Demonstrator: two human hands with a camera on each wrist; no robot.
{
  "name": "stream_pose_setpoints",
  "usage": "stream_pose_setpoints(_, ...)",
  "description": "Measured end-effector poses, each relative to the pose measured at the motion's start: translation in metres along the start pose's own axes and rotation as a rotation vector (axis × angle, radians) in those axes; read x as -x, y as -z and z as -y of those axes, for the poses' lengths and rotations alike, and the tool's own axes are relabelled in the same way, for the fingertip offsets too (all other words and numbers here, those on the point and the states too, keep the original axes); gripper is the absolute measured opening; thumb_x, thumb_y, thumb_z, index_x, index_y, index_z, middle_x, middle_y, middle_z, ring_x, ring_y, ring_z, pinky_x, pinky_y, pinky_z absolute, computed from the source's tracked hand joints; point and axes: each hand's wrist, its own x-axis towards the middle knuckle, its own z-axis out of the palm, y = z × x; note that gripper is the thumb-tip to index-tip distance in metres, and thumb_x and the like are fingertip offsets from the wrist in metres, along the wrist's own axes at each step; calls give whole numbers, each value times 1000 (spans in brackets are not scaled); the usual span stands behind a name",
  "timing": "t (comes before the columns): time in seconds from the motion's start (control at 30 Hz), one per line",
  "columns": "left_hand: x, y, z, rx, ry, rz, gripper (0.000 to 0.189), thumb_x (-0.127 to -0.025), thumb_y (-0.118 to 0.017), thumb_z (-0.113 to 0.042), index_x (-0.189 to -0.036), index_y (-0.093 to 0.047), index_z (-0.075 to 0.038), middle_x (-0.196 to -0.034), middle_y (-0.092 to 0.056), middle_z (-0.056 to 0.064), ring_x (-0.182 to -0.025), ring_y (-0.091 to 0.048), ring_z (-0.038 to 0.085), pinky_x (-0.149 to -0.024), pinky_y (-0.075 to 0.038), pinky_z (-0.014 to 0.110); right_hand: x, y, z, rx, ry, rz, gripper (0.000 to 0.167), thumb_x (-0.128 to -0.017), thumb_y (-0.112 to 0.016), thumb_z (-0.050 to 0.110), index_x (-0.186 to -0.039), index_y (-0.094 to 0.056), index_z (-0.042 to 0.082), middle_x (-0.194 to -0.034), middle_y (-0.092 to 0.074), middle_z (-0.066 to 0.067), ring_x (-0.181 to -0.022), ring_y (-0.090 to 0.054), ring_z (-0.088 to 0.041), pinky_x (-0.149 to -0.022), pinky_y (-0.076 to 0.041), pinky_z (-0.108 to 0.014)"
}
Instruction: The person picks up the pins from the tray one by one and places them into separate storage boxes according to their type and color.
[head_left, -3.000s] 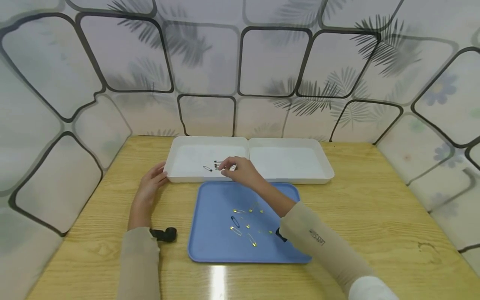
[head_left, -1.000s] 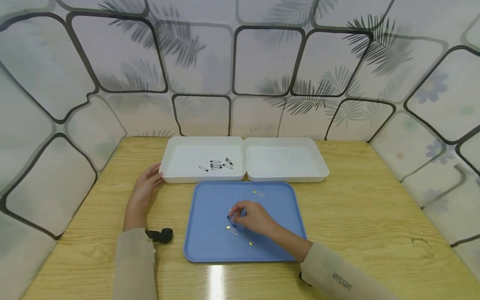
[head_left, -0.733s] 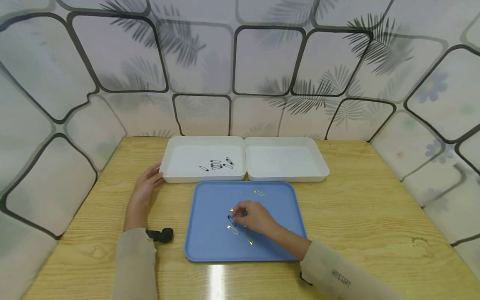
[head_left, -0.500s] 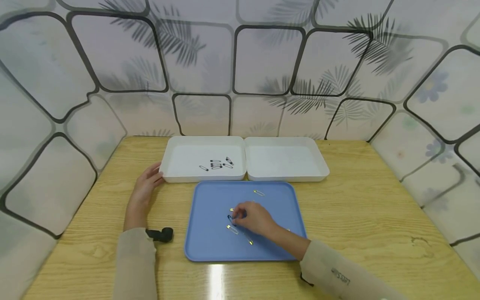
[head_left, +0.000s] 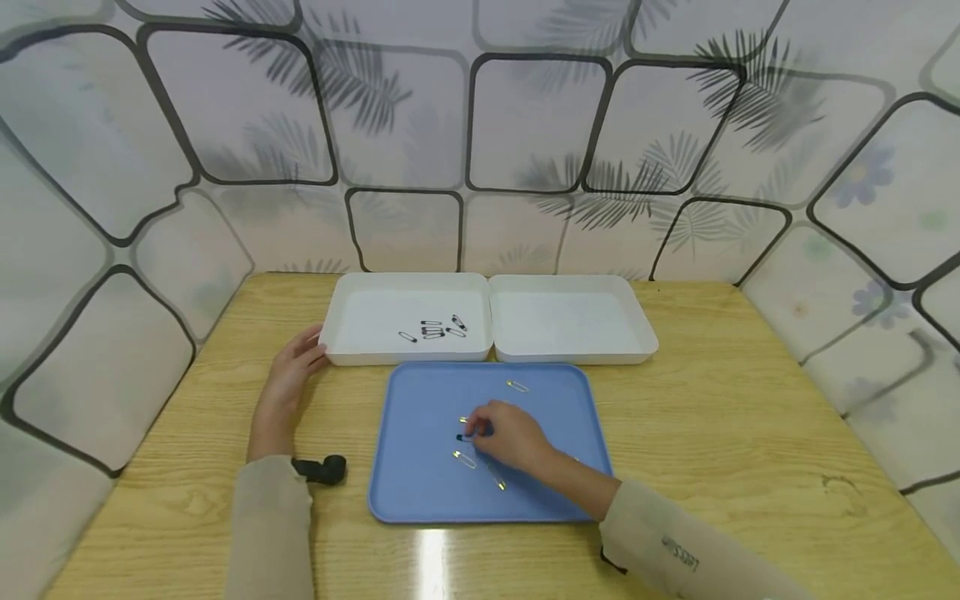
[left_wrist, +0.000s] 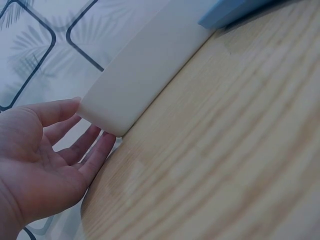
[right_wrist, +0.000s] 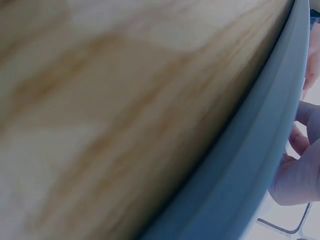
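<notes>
My right hand [head_left: 510, 435] is low over the blue tray [head_left: 420, 492]. Its thumb and fingertips pinch a black safety pin [head_left: 462, 437], whose dark head sticks out to the left. Gold safety pins [head_left: 464, 460] lie around it on the tray, some partly covered by the hand. At the left end of the left white tray [head_left: 375, 304], my left hand [head_left: 291, 375] touches the corner. The left wrist view shows its thumb at the rim and the loosely extended fingers against the tray's end. In the right wrist view, the blue tray's edge hides the right fingertips.
Several black safety pins [head_left: 432, 331] lie inside the left white tray. A second white tray [head_left: 573, 287] stands right beside it, behind the blue tray. Everything rests on a wooden table [head_left: 720, 417] against a patterned backdrop [head_left: 420, 108].
From the left white tray, my right hand has come down to the blue tray. The black safety pin has swung from slanted to nearly level at the fingertips. My left hand stays at its corner.
</notes>
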Motion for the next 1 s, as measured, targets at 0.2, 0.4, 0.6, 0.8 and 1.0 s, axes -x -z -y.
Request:
stream_pose_setpoints(0.2, 1, 1, 1, -2, 0, -2, 50, -98, -41, -9, -145, -22, -2, -146, -20, 21, -128, -32, 29, -101, -33, 31, 1, -1, 1, 3, 15, -4, 16, -70, -69, 4, -77, -66, 17, -68, -51, 13, -66, -49, -7, -58, -40, -23)
stream_pose_setpoints(0.4, 0, 0, 2, -10, 2, 1, 50, -98, -41, -10, -144, -23, -2, -146, -21, 21, -128, -31, 29, -100, -34, 30, 1, -1, 3, 35, 5, -9, 14, -70, -70, 4, -75, -66, 16, -68, -52, 11, -66, -49, -8, -56, -40, -23)
stream_pose_setpoints(0.6, 1, 0, 1, -17, 6, -3, 50, -99, -42, -11, -145, -23, -2, -146, -21, 20, -128, -31, 29, -101, -33, 31, 2, 0, 5, 66, 6, -15, 13, -70, -73, 5, -71, -65, 16, -71, -52, 9, -67, -51, -9, -55, -42, -25)
stream_pose_setpoints(0.8, 0, 0, 1, -27, 0, 3, 50, -99, -40, -11, -145, -22, -2, -146, -21, 20, -128, -31, 30, -102, -32, 33, 3, 1, 6, 71, 11, -45, 12, -71, -74, 8, -70, -65, 17, -73, -52, 9, -68, -52, -10, -56, -42, -25)
stream_pose_setpoints(1.0, 1, 1, 0, -26, -5, 8, 50, -99, -40, -11, -145, -21, -2, -147, -19, 21, -128, -30, 30, -102, -31, 34, 3, 3, 8, 28, 5, -28, 13, -73, -73, 8, -72, -65, 19, -71, -54, 12, -69, -52, -8, -58, -42, -25)
